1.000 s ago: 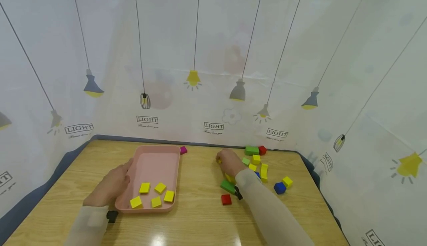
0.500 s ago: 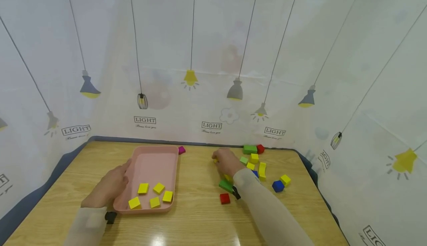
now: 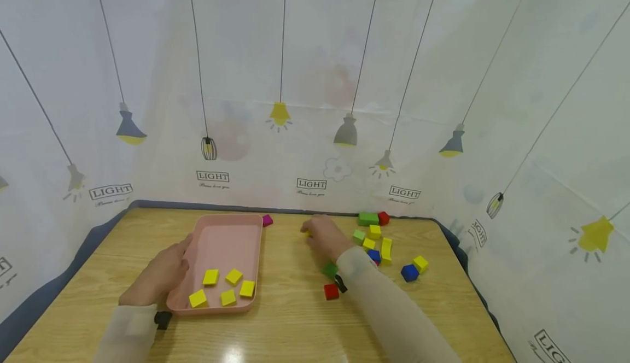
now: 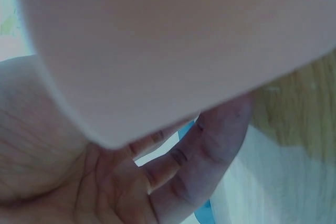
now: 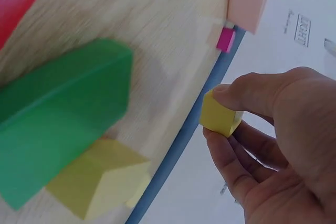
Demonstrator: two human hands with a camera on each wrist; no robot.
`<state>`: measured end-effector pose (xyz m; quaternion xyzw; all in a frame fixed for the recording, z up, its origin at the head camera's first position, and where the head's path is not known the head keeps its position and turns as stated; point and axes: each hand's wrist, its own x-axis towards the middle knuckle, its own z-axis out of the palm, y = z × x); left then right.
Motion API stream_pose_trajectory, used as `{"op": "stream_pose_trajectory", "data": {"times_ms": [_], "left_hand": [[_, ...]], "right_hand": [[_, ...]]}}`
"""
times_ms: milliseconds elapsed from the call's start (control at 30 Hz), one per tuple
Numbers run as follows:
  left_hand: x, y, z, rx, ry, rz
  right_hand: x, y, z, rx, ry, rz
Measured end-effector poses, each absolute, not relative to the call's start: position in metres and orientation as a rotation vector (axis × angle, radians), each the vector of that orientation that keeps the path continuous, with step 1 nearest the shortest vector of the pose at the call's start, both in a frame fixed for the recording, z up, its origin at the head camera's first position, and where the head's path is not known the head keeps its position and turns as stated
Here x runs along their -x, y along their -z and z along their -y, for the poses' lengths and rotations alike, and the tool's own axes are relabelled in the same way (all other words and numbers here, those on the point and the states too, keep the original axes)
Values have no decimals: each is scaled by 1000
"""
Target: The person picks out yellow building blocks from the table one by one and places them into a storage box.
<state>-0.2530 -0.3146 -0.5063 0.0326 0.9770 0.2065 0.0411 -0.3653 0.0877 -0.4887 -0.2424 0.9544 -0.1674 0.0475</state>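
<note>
My left hand [image 3: 159,273] holds the left side of a shallow pink tray [image 3: 228,243]. In the left wrist view its curled fingers [image 4: 210,156] lie against the tray's underside. Several yellow blocks [image 3: 211,277] lie in the near half of the tray. My right hand [image 3: 327,238] is over the table to the tray's right, and in the right wrist view it pinches a small yellow block [image 5: 218,114] between thumb and fingers. Under the right forearm lie a green block [image 3: 330,269] and a red block [image 3: 332,292], the green one partly covered.
Right of the right hand are scattered yellow blocks [image 3: 386,251], blue blocks [image 3: 409,273], a long green block [image 3: 368,219] and a red block [image 3: 384,218]. A magenta block [image 3: 267,220] sits by the tray's far right corner. A patterned curtain [image 3: 256,144] surrounds the wooden table [image 3: 290,319].
My right hand has shifted left with the pinched yellow block, showing more of the blue block behind its wrist. The left hand and tray stay in place; the head view has shifted slightly.
</note>
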Motion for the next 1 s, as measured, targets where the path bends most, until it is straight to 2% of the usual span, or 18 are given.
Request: {"op": "stream_pose_trajectory", "data": {"times_ms": [267,600,1000], "left_hand": [[256,508,313,-96,-629,-2997],[262,518,317,-32,-634,-3011],[256,508,310,1,-614,-2980]], "right_hand": [[359,480,-73,929,473,-2936],[343,468,-48,995,478,-2926],[322,457,-20,1095,495,-2898]]}}
